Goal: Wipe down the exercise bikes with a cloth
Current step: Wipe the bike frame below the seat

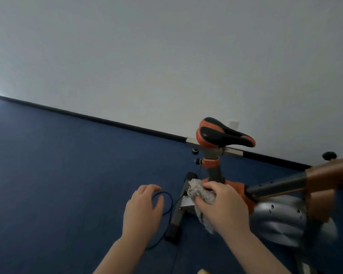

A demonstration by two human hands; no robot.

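The right hand (224,208) grips a crumpled grey cloth (201,194), its fingers (210,187) curled tight over it against the orange frame of the exercise bike (236,191), below the saddle (224,133). The left hand (143,210) hovers beside, fingers loosely spread and empty, over a thin black cord (167,206) on the blue floor (67,175).

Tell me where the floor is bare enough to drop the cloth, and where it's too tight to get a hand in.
Free: the blue floor left of the left hand, out to the black skirting. Crowded: around the rear stabiliser bar, where the thin cable loops, and by the right hand with the cloth, hemmed between seat post, frame and silver flywheel.
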